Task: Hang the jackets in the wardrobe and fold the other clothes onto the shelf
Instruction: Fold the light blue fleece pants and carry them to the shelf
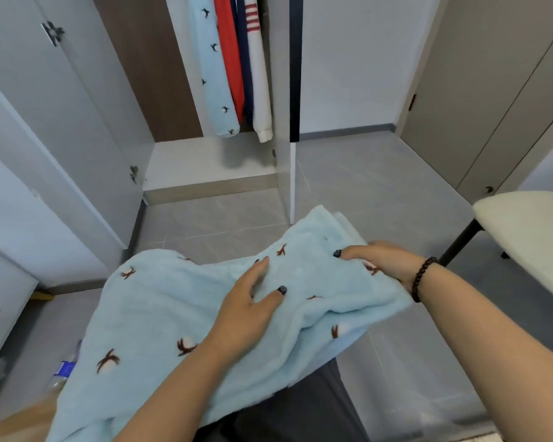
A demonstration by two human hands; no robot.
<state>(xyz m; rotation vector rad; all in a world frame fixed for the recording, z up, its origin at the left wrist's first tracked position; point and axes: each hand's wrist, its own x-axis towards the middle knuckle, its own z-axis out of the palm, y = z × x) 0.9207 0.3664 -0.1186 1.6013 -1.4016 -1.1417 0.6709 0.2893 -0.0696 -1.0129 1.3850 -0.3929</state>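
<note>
A fleece garment [179, 317] lies nearest; the wardrobe [211, 161] with hanging clothes [233, 65] stands behind, a chair [530, 237] right.

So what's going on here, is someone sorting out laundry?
Yes. A person is folding a fluffy light-blue garment over their lap, in front of an open wardrobe. The left hand lies flat on the cloth, fingers straight, while the right hand grips its folded edge. Several clothes already hang in the wardrobe: a matching light-blue piece, a red one and a white one with red stripes. The wardrobe's bottom shelf looks bare so far.
</note>
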